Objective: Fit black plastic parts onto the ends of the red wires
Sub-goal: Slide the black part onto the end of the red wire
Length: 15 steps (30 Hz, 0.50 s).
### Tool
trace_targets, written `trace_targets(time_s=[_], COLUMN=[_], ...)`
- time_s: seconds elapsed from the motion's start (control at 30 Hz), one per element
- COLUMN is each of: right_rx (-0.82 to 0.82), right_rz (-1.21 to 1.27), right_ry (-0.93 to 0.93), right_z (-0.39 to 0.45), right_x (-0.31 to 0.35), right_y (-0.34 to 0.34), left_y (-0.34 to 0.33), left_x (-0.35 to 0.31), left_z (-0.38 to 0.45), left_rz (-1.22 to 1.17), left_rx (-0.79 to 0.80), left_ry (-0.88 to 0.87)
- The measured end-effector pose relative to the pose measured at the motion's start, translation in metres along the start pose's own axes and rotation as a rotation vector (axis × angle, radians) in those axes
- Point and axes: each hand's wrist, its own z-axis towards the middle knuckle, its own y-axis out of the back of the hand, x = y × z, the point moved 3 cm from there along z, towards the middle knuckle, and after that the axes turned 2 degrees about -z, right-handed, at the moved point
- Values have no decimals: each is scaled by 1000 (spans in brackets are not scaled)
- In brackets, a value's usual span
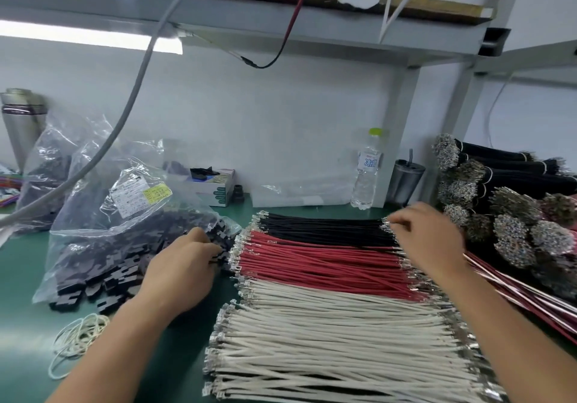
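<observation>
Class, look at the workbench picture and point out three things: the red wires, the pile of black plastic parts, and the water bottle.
red wires (327, 265): head view, middle of the red row.
black plastic parts (103, 274): head view, parts spilling from the clear bag.
water bottle (365, 171): head view, on its label.

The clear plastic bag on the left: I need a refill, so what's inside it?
The clear plastic bag holds black plastic parts, spilling out at its mouth, where the left hand reaches. Its paper label hides some.

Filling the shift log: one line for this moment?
left hand in black plastic parts | right hand at black wires | red wires unfitted
</observation>
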Motion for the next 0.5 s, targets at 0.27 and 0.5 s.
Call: trace_targets(time_s=[0.27,0.5], right_rx=[341,445], right_rz=[306,45], right_ry=[264,191], right_z=[10,27], right_x=[143,141], right_y=[-62,-92], left_y=[3,4], left_x=[0,2], left_z=[2,2], left_rz=[49,-11], left_rx=[62,52], left_ry=[-42,-24])
